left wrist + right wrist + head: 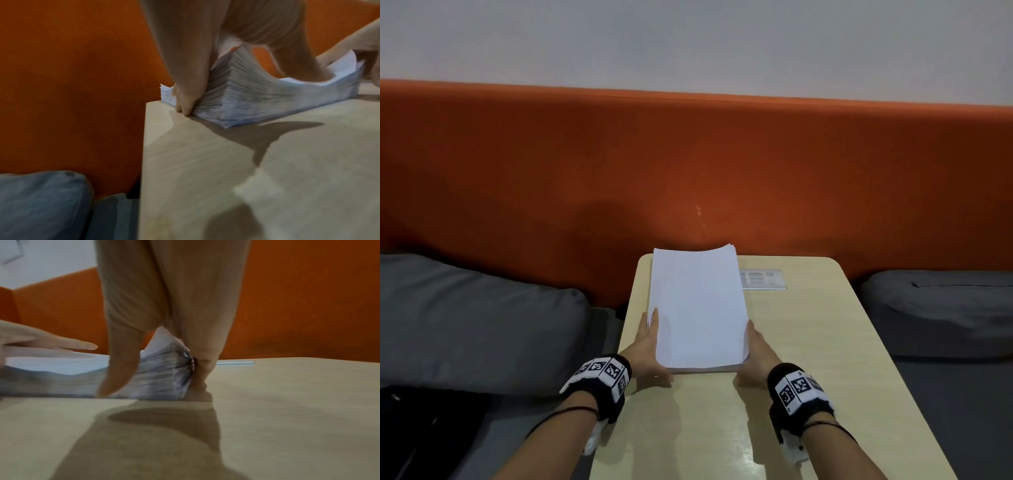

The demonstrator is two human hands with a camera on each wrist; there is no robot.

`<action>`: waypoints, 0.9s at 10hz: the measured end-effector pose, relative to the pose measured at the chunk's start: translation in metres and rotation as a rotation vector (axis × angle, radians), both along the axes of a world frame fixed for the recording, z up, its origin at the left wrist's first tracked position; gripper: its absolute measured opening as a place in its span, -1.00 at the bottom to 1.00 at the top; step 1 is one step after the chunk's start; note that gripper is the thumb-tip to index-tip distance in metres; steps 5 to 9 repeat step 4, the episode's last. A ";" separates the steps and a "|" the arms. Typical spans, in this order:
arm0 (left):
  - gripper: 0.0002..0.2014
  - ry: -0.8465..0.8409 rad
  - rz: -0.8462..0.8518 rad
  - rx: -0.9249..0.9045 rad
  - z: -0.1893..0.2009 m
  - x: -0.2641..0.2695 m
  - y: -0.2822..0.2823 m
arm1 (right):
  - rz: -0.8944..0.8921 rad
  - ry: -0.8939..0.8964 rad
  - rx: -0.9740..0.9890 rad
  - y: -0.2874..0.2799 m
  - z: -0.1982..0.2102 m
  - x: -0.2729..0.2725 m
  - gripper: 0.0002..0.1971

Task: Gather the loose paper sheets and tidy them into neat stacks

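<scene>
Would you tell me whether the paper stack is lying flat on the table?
Not flat: both hands grip the paper stack at its sides; its far end is raised.

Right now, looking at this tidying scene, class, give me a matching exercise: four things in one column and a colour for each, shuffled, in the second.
Column one:
1. paper stack
2. table
3. partition
4. cushion

Column two:
a. orange
b. grey
c. white
d. pale wood

Pairs: 1-c, 2-d, 3-a, 4-b.

The left hand and right hand hold the stack by its long sides, its near end raised off the table.
</scene>
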State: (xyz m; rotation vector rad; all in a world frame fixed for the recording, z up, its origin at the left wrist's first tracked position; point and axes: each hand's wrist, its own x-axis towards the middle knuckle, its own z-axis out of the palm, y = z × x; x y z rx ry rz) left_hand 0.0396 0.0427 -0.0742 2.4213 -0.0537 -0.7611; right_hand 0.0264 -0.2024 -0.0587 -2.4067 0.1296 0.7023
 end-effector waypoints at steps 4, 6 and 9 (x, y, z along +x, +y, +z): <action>0.41 -0.115 0.032 0.001 0.011 0.009 0.007 | -0.017 -0.003 -0.065 -0.004 0.029 0.008 0.14; 0.41 -0.115 0.032 0.001 0.011 0.009 0.007 | -0.017 -0.003 -0.065 -0.004 0.029 0.008 0.14; 0.41 -0.115 0.032 0.001 0.011 0.009 0.007 | -0.017 -0.003 -0.065 -0.004 0.029 0.008 0.14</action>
